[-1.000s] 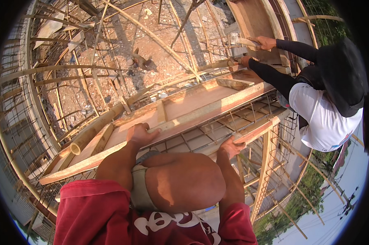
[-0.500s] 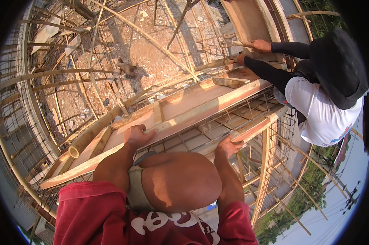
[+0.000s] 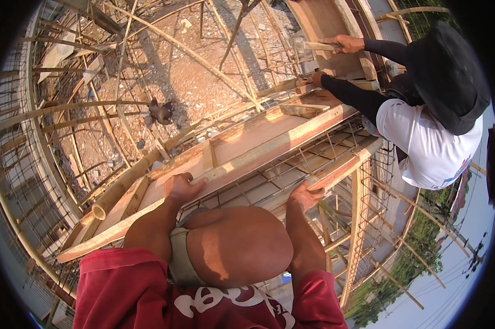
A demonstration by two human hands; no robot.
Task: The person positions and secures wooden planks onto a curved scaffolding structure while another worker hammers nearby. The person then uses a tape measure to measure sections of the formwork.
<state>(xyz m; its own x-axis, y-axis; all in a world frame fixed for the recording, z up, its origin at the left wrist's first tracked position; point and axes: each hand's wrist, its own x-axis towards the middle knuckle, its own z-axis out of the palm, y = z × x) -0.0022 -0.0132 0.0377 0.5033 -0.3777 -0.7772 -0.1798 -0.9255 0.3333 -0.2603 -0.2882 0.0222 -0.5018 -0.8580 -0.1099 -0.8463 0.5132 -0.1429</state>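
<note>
My left hand (image 3: 184, 187) is closed over the near top edge of a long wooden formwork panel (image 3: 258, 151), its thumb lying along the timber. The panel slants from lower left to upper right and has short cross battens on its face. My right hand (image 3: 306, 195) grips the edge of a second timber board (image 3: 343, 171), fingers curled over its side. Between panel and board runs a cage of steel reinforcing bars (image 3: 280, 171). At the panel's far right end, a co-worker (image 3: 431, 120) holds a hammer (image 3: 320, 47) in one hand; the other hand touches the timber there.
My bare knee (image 3: 236, 241) is bent between my arms. A thick bamboo pole (image 3: 126, 183) lies along the panel's far side. Far below is rubble ground (image 3: 203, 71), crossed by bamboo poles, with another person (image 3: 160, 112) on it. Steel mesh (image 3: 17, 192) stands at left.
The co-worker's hammer has come up clear of the timber, its head now in sight. The person on the ground has shifted left and downward in view. Both my hands keep their places.
</note>
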